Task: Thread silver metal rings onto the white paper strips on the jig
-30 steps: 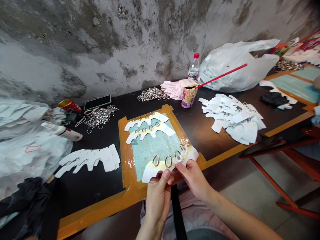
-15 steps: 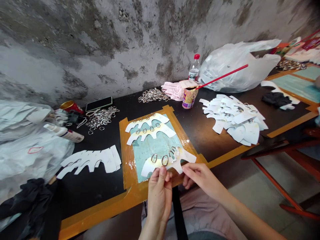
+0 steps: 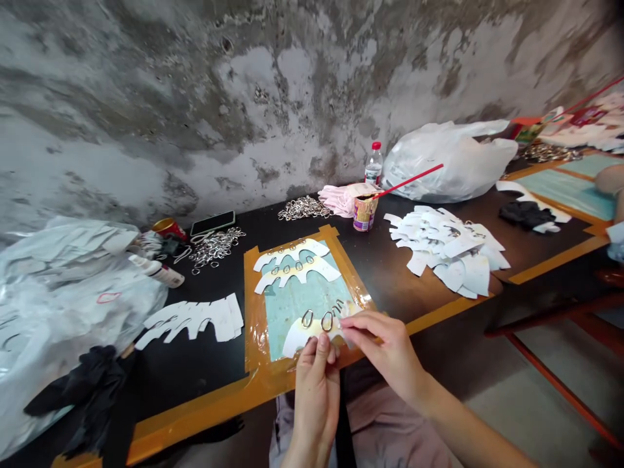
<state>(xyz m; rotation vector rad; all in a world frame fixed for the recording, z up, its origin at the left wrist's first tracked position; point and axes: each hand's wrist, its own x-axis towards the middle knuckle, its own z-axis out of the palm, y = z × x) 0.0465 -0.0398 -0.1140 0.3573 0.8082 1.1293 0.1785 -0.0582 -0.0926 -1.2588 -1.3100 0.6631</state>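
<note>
Soft, even light fills the scene from a source out of view, leaving only faint shadows beneath the right hand (image 3: 385,351). Glare streaks the amber tape (image 3: 252,312). The wall (image 3: 312,84) bows toward the upper corners from wide-angle distortion, and the paper cutout (image 3: 298,338) looks slightly soft.

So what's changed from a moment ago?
The ringed paper strip has come down from being held up and now lies flatter on the teal sheet; the right hand pinches its right end, the left hand its lower edge. The two other strips and the paper pile stayed put.
</note>
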